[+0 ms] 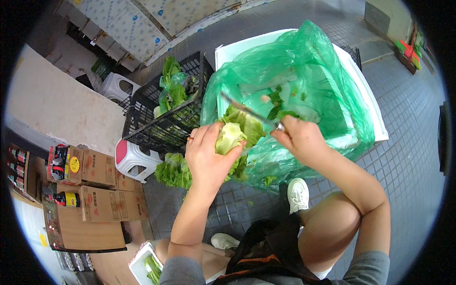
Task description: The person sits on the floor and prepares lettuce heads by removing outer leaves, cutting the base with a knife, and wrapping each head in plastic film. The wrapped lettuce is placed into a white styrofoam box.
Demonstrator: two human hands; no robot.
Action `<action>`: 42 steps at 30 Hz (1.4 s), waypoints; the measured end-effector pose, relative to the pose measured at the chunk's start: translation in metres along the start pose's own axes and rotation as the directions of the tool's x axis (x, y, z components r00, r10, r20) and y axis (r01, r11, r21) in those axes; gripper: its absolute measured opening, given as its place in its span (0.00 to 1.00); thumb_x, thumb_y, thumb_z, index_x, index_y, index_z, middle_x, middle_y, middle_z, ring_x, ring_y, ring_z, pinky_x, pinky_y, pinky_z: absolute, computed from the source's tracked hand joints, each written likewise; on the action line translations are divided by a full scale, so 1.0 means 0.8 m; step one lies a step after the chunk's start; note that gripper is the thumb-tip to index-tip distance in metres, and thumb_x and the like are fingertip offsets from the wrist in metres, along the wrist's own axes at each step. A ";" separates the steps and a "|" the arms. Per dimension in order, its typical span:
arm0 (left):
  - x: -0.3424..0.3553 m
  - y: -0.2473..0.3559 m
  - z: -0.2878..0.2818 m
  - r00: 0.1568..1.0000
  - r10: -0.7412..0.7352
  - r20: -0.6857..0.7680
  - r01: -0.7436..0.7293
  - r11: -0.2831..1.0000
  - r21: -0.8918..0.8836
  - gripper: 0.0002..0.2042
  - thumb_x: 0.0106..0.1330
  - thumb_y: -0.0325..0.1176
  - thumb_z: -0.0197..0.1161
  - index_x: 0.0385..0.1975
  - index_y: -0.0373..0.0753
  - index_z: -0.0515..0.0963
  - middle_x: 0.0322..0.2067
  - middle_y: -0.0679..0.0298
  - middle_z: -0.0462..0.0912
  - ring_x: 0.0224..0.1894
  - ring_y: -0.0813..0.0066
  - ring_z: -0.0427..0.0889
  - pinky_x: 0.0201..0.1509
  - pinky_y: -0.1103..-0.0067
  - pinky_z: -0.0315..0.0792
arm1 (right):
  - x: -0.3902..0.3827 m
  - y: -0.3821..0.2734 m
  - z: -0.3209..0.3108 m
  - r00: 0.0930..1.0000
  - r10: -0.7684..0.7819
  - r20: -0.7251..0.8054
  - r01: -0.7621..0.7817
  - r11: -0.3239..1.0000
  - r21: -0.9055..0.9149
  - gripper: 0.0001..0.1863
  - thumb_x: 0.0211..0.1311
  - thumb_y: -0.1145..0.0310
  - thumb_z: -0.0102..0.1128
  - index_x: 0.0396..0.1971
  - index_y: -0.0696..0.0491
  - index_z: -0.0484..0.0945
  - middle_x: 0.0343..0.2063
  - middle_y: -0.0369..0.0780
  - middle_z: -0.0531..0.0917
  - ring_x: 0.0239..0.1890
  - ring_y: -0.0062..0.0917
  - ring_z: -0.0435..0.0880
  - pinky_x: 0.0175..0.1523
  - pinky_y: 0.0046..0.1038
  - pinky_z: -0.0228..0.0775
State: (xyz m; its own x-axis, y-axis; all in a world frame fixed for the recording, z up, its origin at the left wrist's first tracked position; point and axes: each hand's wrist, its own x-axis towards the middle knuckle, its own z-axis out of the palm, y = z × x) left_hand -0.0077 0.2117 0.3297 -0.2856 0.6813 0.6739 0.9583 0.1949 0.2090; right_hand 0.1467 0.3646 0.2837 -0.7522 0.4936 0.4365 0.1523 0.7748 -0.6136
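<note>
My left hand [206, 147] is wrapped round a head of lettuce [231, 137], its pale stem end turned up toward me. A knife [247, 110] is gripped by its handle in my right hand [301, 137]. Its blade points up and to the left, over the lettuce's leaves; whether it touches them I cannot tell. Just beyond both hands, a green plastic bag [313, 47] lines a white foam box [373, 90]. Loose leaf scraps [275, 100] lie inside the bag. More leafy lettuce [172, 171] shows below and left of my left hand, partly hidden by it.
A black plastic crate [151, 128] at the left holds leafy lettuce [176, 91]. Beside it are a white stool [137, 160] and stacked cardboard boxes [114, 204]. A white container [140, 273] with green vegetables sits at lower left. The floor [399, 142] is tiled.
</note>
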 end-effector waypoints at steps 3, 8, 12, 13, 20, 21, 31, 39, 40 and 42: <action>-0.011 -0.003 -0.006 1.000 0.009 0.015 -0.009 1.000 0.030 0.23 0.34 0.32 0.74 0.34 0.34 0.75 0.31 0.56 0.77 0.34 0.60 0.75 0.39 0.71 0.69 | 0.006 -0.013 -0.016 0.991 0.103 0.085 -0.118 0.972 0.204 0.20 0.59 0.54 0.53 0.22 0.58 0.70 0.15 0.48 0.74 0.21 0.44 0.76 0.26 0.39 0.67; -0.038 -0.017 -0.029 0.984 0.012 0.176 -0.027 0.996 0.083 0.23 0.34 0.34 0.73 0.33 0.36 0.75 0.31 0.58 0.77 0.35 0.59 0.75 0.39 0.69 0.68 | -0.008 0.000 0.007 0.919 0.048 0.390 -0.101 0.988 0.115 0.23 0.60 0.51 0.49 0.24 0.59 0.72 0.17 0.50 0.76 0.23 0.46 0.77 0.29 0.42 0.68; -0.078 -0.036 -0.025 0.943 -0.097 0.319 0.042 0.984 0.175 0.23 0.35 0.36 0.73 0.34 0.36 0.75 0.32 0.57 0.77 0.36 0.58 0.76 0.40 0.68 0.68 | -0.024 -0.002 0.043 0.810 0.067 0.583 -0.103 0.994 0.030 0.25 0.62 0.48 0.44 0.27 0.59 0.73 0.20 0.50 0.78 0.27 0.47 0.78 0.33 0.43 0.70; -0.089 -0.043 -0.019 0.947 -0.115 0.300 0.064 0.983 0.175 0.23 0.35 0.36 0.73 0.34 0.36 0.75 0.32 0.57 0.77 0.36 0.58 0.76 0.40 0.68 0.68 | -0.027 -0.004 0.049 0.787 0.066 0.614 -0.087 0.996 0.004 0.25 0.62 0.48 0.44 0.28 0.59 0.73 0.21 0.50 0.79 0.27 0.46 0.78 0.33 0.43 0.70; -0.110 -0.047 -0.007 0.958 -0.155 0.240 0.111 0.976 0.185 0.24 0.36 0.37 0.73 0.35 0.35 0.75 0.34 0.57 0.78 0.38 0.58 0.76 0.44 0.68 0.68 | -0.029 -0.008 0.072 0.751 0.048 0.659 -0.030 0.999 -0.039 0.25 0.63 0.49 0.43 0.28 0.59 0.73 0.21 0.49 0.79 0.28 0.45 0.80 0.34 0.42 0.71; -0.111 -0.049 -0.006 0.959 -0.157 0.238 0.115 0.977 0.182 0.24 0.36 0.37 0.73 0.35 0.36 0.75 0.34 0.57 0.78 0.39 0.58 0.76 0.44 0.68 0.68 | -0.029 -0.009 0.074 0.754 0.049 0.655 -0.029 0.999 -0.042 0.25 0.63 0.49 0.44 0.28 0.60 0.73 0.21 0.50 0.79 0.28 0.45 0.80 0.34 0.42 0.72; -0.116 -0.057 0.005 0.961 -0.157 0.227 0.126 0.982 0.144 0.25 0.35 0.37 0.73 0.35 0.36 0.75 0.33 0.57 0.79 0.37 0.59 0.77 0.41 0.68 0.69 | -0.020 -0.016 0.096 0.771 0.096 0.629 -0.036 0.994 -0.107 0.23 0.61 0.51 0.46 0.26 0.60 0.74 0.19 0.48 0.79 0.24 0.43 0.80 0.30 0.40 0.73; -0.110 -0.052 0.008 0.955 -0.153 0.255 0.117 0.982 0.149 0.24 0.34 0.36 0.73 0.34 0.36 0.75 0.32 0.57 0.79 0.36 0.59 0.77 0.40 0.68 0.69 | -0.020 -0.011 0.116 0.777 0.169 0.607 -0.105 0.985 -0.139 0.23 0.62 0.53 0.45 0.23 0.59 0.76 0.17 0.47 0.79 0.25 0.40 0.81 0.31 0.39 0.73; -0.110 -0.051 0.009 0.955 -0.159 0.251 0.125 0.981 0.146 0.23 0.34 0.36 0.73 0.34 0.36 0.75 0.32 0.57 0.79 0.36 0.59 0.77 0.40 0.68 0.69 | -0.019 -0.005 0.120 0.781 0.175 0.599 -0.112 0.984 -0.142 0.23 0.62 0.53 0.44 0.23 0.60 0.76 0.17 0.47 0.79 0.25 0.40 0.81 0.31 0.39 0.73; -0.110 -0.051 0.010 0.957 -0.157 0.245 0.128 0.983 0.133 0.23 0.35 0.37 0.73 0.34 0.36 0.75 0.32 0.58 0.79 0.36 0.59 0.77 0.40 0.69 0.69 | -0.015 0.008 0.121 0.628 0.250 0.737 -0.237 0.963 -0.125 0.24 0.63 0.54 0.42 0.25 0.61 0.76 0.15 0.46 0.78 0.22 0.38 0.81 0.28 0.37 0.74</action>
State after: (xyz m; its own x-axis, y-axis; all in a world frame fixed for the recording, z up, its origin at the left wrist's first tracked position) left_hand -0.0218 0.1493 0.2556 -0.4215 0.7938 0.4384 0.9068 0.3725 0.1973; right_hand 0.0947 0.3251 0.2106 -0.9068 0.2129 -0.3638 0.4051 0.6788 -0.6125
